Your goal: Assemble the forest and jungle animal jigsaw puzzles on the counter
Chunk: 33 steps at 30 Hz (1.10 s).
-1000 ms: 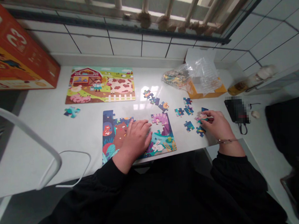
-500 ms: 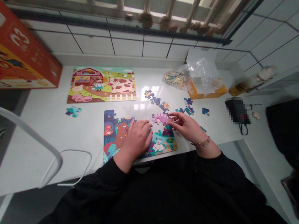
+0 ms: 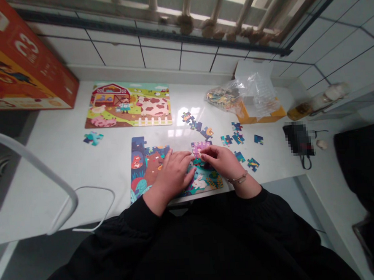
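Observation:
A partly joined jigsaw puzzle with a bear, a rabbit and dark blue trees lies at the front of the counter. My left hand rests on its middle, palm down, fingers stretched out. From the right, my right hand reaches over it, thumb and fingertips pinched on a small puzzle piece, mostly hidden, at the gap below the purple section. Loose pieces lie behind the puzzle, including one with an orange round shape. More loose pieces are to the right of it.
A farm puzzle lies behind on the left, with loose teal pieces in front. A bag of pieces leans by a yellow box. A red-orange box, a bottle and a white curved tube flank the counter.
My right hand has moved left, from the purple section's right edge to the gap below it, uncovering loose pieces on the right. My left hand stays on the puzzle.

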Each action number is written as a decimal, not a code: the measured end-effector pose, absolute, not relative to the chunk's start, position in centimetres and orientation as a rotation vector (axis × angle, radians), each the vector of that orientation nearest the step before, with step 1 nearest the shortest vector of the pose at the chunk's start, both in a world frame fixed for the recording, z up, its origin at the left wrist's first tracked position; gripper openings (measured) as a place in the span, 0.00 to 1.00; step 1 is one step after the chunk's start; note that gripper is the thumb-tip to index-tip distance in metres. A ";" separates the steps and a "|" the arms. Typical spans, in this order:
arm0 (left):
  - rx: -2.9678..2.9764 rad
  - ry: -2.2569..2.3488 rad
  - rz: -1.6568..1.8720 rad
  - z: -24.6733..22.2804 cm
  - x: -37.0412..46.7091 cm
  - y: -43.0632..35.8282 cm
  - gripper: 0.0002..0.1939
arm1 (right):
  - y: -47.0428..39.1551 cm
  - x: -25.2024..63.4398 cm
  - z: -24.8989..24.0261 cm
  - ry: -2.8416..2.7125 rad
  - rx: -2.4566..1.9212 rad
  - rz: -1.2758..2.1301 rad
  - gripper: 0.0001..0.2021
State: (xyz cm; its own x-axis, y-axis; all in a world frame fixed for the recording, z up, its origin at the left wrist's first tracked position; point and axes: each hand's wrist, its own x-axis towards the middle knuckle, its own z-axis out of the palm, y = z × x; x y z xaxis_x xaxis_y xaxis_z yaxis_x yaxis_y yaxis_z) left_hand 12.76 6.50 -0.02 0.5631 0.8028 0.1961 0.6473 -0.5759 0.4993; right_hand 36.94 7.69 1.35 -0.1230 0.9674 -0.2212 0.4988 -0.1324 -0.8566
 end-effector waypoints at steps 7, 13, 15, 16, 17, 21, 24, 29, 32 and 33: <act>2.453 1.126 0.537 0.3 12.8 6.5 0.16 | 7.9 36.1 1.1 -2.013 -1.646 0.606 0.05; 2.469 1.107 0.521 0.2 12.7 6.5 0.17 | 6.7 36.1 1.5 -2.068 -1.627 0.513 0.06; 2.475 1.103 0.514 0.2 12.7 6.5 0.17 | 6.3 36.4 1.7 -2.076 -1.642 0.493 0.06; 2.479 1.101 0.512 0.2 12.7 6.5 0.17 | 6.2 36.5 1.7 -2.079 -1.649 0.485 0.06; 2.484 1.099 0.511 0.2 12.7 6.5 0.17 | 6.0 36.6 1.6 -2.083 -1.654 0.477 0.06; 2.504 1.091 0.507 0.2 12.8 6.5 0.18 | 5.6 36.9 1.2 -2.095 -1.650 0.454 0.06; 2.505 1.091 0.510 0.1 12.8 6.5 0.19 | 5.6 36.7 1.1 -2.109 -1.645 0.442 0.07; 2.509 1.096 0.496 0.1 12.8 6.5 0.20 | 5.6 36.4 1.2 -2.134 -1.663 0.402 0.07; 2.509 1.095 0.495 0.0 12.8 6.4 0.20 | 5.4 36.4 1.4 -2.159 -1.651 0.407 0.08; 2.507 1.092 0.496 0.0 12.8 6.4 0.20 | 5.3 36.5 1.4 -2.170 -1.642 0.415 0.08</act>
